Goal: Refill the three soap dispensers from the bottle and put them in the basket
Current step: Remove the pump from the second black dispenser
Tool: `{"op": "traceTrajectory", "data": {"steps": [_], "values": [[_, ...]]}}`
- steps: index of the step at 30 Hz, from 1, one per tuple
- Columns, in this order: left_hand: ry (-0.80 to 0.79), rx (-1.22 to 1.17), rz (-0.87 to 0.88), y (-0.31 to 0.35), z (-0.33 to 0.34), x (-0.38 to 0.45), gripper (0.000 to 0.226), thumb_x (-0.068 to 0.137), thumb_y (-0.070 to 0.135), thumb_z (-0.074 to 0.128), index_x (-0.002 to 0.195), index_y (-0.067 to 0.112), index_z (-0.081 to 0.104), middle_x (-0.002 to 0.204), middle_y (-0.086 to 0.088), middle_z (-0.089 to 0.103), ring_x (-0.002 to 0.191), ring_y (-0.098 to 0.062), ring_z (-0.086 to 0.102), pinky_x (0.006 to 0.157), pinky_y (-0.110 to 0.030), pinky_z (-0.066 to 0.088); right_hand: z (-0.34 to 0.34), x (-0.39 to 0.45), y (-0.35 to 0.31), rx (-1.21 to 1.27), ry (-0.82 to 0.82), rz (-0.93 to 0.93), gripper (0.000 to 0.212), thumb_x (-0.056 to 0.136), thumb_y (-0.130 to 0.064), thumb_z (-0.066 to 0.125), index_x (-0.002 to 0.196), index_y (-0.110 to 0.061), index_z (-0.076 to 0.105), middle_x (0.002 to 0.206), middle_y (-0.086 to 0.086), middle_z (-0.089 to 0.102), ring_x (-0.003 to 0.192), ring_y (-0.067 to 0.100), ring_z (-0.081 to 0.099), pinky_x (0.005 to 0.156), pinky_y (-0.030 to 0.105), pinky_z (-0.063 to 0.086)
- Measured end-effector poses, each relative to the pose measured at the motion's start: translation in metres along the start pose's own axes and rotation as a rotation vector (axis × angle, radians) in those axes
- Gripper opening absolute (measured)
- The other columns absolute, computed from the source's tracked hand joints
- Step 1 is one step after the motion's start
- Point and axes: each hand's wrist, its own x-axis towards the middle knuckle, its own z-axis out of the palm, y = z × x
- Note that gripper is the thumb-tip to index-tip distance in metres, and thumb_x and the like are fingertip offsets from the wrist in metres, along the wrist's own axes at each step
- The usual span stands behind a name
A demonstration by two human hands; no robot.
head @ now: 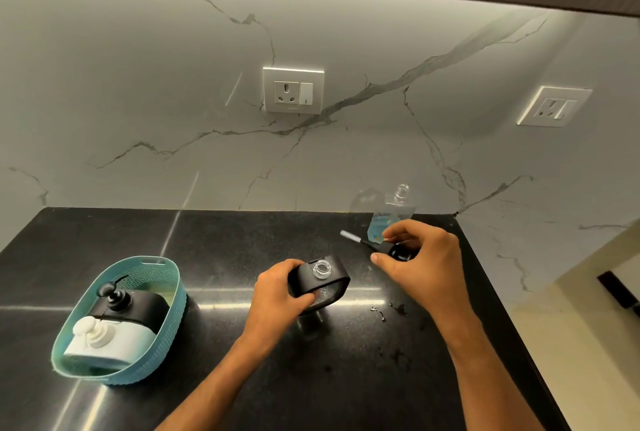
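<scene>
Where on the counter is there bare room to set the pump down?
Bare counter lies between the basket and the left hand, and along the wall behind them. The near edge between the forearms is bare too. It is crowded at the right: the right hand holds the pump before the bottle, with droplets beside the open dispenser.

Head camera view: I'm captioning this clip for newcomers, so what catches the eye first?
At centre, the left hand steadies an open black soap dispenser on the dark counter while the right hand holds its pump. At left, a teal basket holds two capped dispensers.
</scene>
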Motion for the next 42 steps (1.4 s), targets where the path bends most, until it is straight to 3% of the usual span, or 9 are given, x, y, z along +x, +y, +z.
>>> {"op": "traceTrajectory", "data": {"steps": [4, 7, 8, 12, 18, 22, 28, 37, 42], "values": [[0.004, -0.011, 0.008, -0.001, 0.0, -0.002, 0.045, 0.07, 0.019, 0.091, 0.11, 0.026, 0.07, 0.102, 0.016, 0.072, 0.096, -0.004, 0.066, 0.084, -0.036, 0.059, 0.024, -0.018, 0.044, -0.083, 0.113, 0.027, 0.038, 0.065, -0.018, 0.095, 0.097, -0.018, 0.075, 0.09, -0.008, 0.071, 0.08, 0.002, 0.067, 0.075, 0.005, 0.052], [-0.003, -0.021, 0.017, 0.0, 0.001, -0.005, 0.046, 0.069, 0.017, 0.091, 0.11, 0.025, 0.07, 0.102, 0.015, 0.072, 0.096, -0.005, 0.067, 0.085, -0.037, 0.06, 0.056, -0.039, 0.086, -0.152, 0.11, 0.153, 0.037, 0.066, -0.012, 0.09, 0.097, -0.02, 0.073, 0.089, -0.008, 0.066, 0.08, 0.009, 0.065, 0.077, 0.033, 0.061], [-0.005, -0.029, 0.021, 0.001, 0.001, -0.006, 0.046, 0.069, 0.016, 0.091, 0.109, 0.025, 0.071, 0.102, 0.016, 0.072, 0.096, -0.005, 0.067, 0.085, -0.037, 0.06, 0.067, -0.049, 0.098, -0.162, 0.097, 0.197, 0.036, 0.066, -0.01, 0.089, 0.096, -0.021, 0.072, 0.089, -0.008, 0.064, 0.08, 0.011, 0.065, 0.077, 0.036, 0.06], [-0.018, -0.041, 0.036, 0.005, 0.003, -0.011, 0.045, 0.069, 0.016, 0.092, 0.107, 0.026, 0.071, 0.1, 0.018, 0.072, 0.095, -0.003, 0.067, 0.085, -0.036, 0.059, 0.099, -0.091, 0.129, -0.172, 0.029, 0.322, 0.039, 0.065, -0.011, 0.09, 0.1, -0.017, 0.073, 0.091, -0.007, 0.059, 0.083, 0.012, 0.063, 0.075, 0.022, 0.044], [-0.033, -0.043, 0.037, 0.007, 0.002, -0.02, 0.044, 0.07, 0.017, 0.091, 0.106, 0.029, 0.071, 0.099, 0.021, 0.071, 0.095, -0.001, 0.066, 0.086, -0.032, 0.058, 0.12, -0.113, 0.14, -0.177, -0.075, 0.386, 0.054, 0.069, -0.016, 0.092, 0.117, -0.015, 0.067, 0.107, -0.005, 0.056, 0.098, 0.014, 0.063, 0.086, 0.017, 0.041], [-0.036, -0.038, 0.035, 0.006, 0.001, -0.022, 0.044, 0.07, 0.018, 0.092, 0.108, 0.027, 0.071, 0.101, 0.019, 0.072, 0.096, -0.001, 0.066, 0.087, -0.032, 0.058, 0.121, -0.111, 0.144, -0.189, -0.089, 0.386, 0.059, 0.071, -0.02, 0.092, 0.122, -0.013, 0.065, 0.112, -0.001, 0.059, 0.106, 0.018, 0.063, 0.089, 0.02, 0.043], [-0.041, -0.041, 0.043, 0.009, -0.002, -0.022, 0.044, 0.071, 0.017, 0.092, 0.108, 0.028, 0.07, 0.102, 0.02, 0.071, 0.097, 0.001, 0.065, 0.089, -0.028, 0.057, 0.124, -0.111, 0.152, -0.215, -0.083, 0.389, 0.065, 0.071, -0.033, 0.092, 0.126, -0.012, 0.063, 0.115, 0.0, 0.062, 0.11, 0.02, 0.063, 0.098, 0.035, 0.053], [-0.055, -0.047, 0.051, 0.008, -0.001, -0.018, 0.047, 0.071, 0.019, 0.094, 0.109, 0.028, 0.07, 0.103, 0.02, 0.071, 0.099, 0.001, 0.066, 0.09, -0.026, 0.057, 0.125, -0.111, 0.153, -0.221, -0.073, 0.381, 0.07, 0.073, -0.036, 0.091, 0.131, -0.013, 0.061, 0.118, 0.0, 0.062, 0.114, 0.019, 0.06, 0.102, 0.034, 0.051], [-0.052, -0.037, 0.05, 0.008, 0.0, -0.013, 0.048, 0.07, 0.019, 0.094, 0.111, 0.028, 0.07, 0.104, 0.02, 0.071, 0.099, 0.002, 0.065, 0.09, -0.024, 0.056, 0.121, -0.105, 0.155, -0.225, -0.052, 0.373, 0.062, 0.07, -0.037, 0.092, 0.121, -0.014, 0.065, 0.109, -0.004, 0.061, 0.106, 0.017, 0.062, 0.095, 0.031, 0.052]]}}
